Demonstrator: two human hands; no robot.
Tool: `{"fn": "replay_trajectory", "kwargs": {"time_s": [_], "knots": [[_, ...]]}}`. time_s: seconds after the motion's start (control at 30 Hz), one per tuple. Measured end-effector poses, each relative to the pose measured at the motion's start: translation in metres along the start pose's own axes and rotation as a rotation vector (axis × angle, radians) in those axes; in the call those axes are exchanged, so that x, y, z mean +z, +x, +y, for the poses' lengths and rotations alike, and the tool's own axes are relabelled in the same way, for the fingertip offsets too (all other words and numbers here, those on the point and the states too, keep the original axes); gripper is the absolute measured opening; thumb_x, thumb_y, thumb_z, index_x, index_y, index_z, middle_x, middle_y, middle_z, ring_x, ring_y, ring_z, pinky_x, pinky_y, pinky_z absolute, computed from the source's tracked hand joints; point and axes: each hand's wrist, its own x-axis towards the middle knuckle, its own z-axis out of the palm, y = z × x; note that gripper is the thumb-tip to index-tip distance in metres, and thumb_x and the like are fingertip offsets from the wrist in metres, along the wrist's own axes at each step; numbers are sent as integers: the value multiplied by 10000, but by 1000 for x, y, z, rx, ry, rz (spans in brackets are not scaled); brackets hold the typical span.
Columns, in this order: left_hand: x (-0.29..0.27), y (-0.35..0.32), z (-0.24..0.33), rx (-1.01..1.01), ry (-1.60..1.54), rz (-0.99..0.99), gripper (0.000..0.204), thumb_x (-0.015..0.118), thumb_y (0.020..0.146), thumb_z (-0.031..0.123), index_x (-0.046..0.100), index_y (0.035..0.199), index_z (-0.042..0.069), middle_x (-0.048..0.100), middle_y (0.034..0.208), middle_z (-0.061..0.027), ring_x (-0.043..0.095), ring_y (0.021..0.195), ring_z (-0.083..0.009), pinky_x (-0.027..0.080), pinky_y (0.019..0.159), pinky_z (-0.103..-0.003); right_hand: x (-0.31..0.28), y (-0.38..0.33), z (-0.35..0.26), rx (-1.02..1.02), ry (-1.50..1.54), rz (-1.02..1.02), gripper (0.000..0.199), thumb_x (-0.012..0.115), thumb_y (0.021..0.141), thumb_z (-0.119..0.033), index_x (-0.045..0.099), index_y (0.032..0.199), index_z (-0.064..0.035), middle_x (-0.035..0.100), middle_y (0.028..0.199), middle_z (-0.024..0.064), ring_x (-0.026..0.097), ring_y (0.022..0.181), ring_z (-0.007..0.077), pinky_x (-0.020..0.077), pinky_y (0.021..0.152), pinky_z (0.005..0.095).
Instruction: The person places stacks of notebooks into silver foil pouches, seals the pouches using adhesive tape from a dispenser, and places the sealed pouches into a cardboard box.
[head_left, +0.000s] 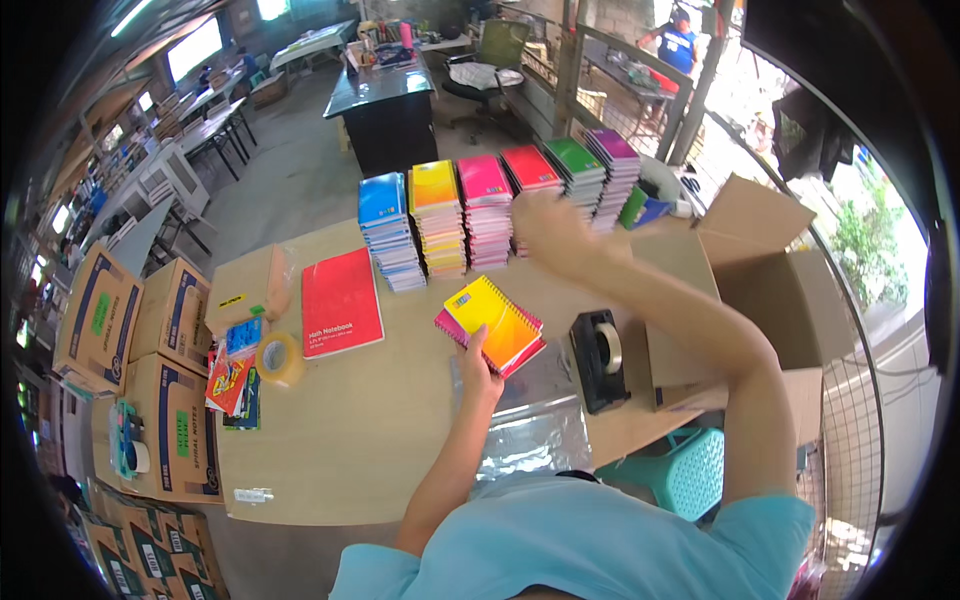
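Observation:
My left hand (482, 380) grips a small bunch of spiral notebooks (485, 312) above the table, a yellow-orange one on top and pink and red edges fanned out beneath. Reaching forward, my right hand (552, 228) is at the front of the red notebook stack (530, 168); its fingers are blurred and mostly hidden. Beside that pile stand the blue stack (382, 205), yellow stack (434, 190), pink stack (483, 185), green stack (574, 158) and purple stack (612, 148), together forming a row along the far side.
A large red notebook (342, 300) lies to the left, near a tape roll (280, 360). The black tape dispenser (598, 362) stands right of clear plastic sheets (540, 440). Beyond it gapes an open carton (685, 340); a teal stool (690, 475) sits below. Closed cartons (180, 430) flank the left edge.

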Motion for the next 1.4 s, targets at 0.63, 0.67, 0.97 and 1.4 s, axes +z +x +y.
{"fn": "replay_trajectory", "kwargs": {"time_s": [0.63, 0.67, 0.97, 1.4], "knots": [[35, -124, 86, 579, 1558, -1389, 650, 697, 844, 306, 444, 1379, 39, 586, 1306, -133, 569, 1204, -325, 399, 1047, -515, -34, -268, -125, 713, 3023, -320, 1126, 452, 748, -874, 159, 1552, -142, 425, 1447, 185, 588, 1170, 379, 534, 886, 556], [64, -137, 87, 670, 1515, -1619, 641, 673, 859, 382, 464, 1373, 61, 609, 1277, -124, 574, 1200, -322, 342, 1072, -571, -31, -273, -144, 661, 3097, -267, 931, 540, 800, -756, 329, 1431, -106, 507, 1372, 179, 616, 1127, 328, 535, 896, 529], [-2, -139, 52, 546, 1450, -1192, 961, 794, 761, 230, 221, 1523, 112, 342, 1527, -153, 317, 1414, -323, 116, 1184, -540, -27, -312, -191, 1157, 2880, -76, 784, 881, 690, -230, 485, 1327, -1, 657, 1166, 142, 639, 1063, 237, 538, 930, 425], [-105, -111, -42, 26, 1134, -735, 926, 813, 706, 34, 287, 1467, 10, 451, 1413, -161, 498, 1249, -289, 415, 1071, -431, 98, -300, -243, 894, 1759, 586, 1232, 935, 528, -445, 285, 1496, -47, 490, 1392, 186, 475, 1302, 317, 356, 1116, 395]]}}
